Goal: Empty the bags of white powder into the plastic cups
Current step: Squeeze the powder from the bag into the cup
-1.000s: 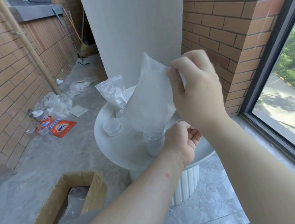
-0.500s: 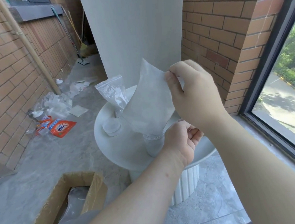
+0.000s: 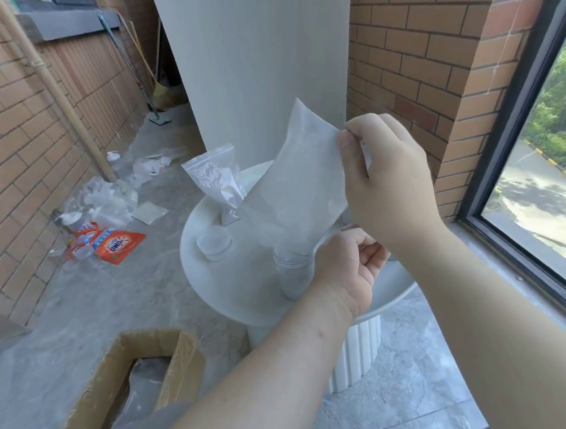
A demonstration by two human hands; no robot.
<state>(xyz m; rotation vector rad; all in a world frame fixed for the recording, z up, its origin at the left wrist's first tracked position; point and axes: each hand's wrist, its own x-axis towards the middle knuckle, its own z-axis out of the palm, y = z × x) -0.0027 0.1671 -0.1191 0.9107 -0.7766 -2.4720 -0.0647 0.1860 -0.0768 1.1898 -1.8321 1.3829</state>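
Right hand point(image 3: 387, 179), centre-right of frame: grip is clamped, thumb and fingers pinching the raised upper corner of the powder bag point(image 3: 299, 186). Left hand point(image 3: 347, 270), just below it: fingers curled in at the bag's lower edge, beside the rim of the plastic cup point(image 3: 293, 274). The exact contact there is partly hidden by the knuckles.

Bag hangs slanted, mouth end down into the cup, closed end up. The cup stands on the round white table point(image 3: 233, 292), centre of frame.

Handling, judged:
- Thin, limp film with no stiffness of its own. It folds wherever it is unsupported, so a two-point hold (high corner plus mouth) suits it.
- The film looks slick, so a pinch on a flat corner could slide. Gathering a fold gives a surer hold.
- Little bulk shows inside, so the bag is probably light now. Residue likely clings to the walls and may need a shake or a tap.
- The cup looks light and thin-walled. A tug on the bag could tip it, so steady it at the rim.

Behind, centre of frame: a second zip bag point(image 3: 216, 182) with powder stands tilted on the table. A low, round, translucent container point(image 3: 213, 243) sits at the table's left edge.
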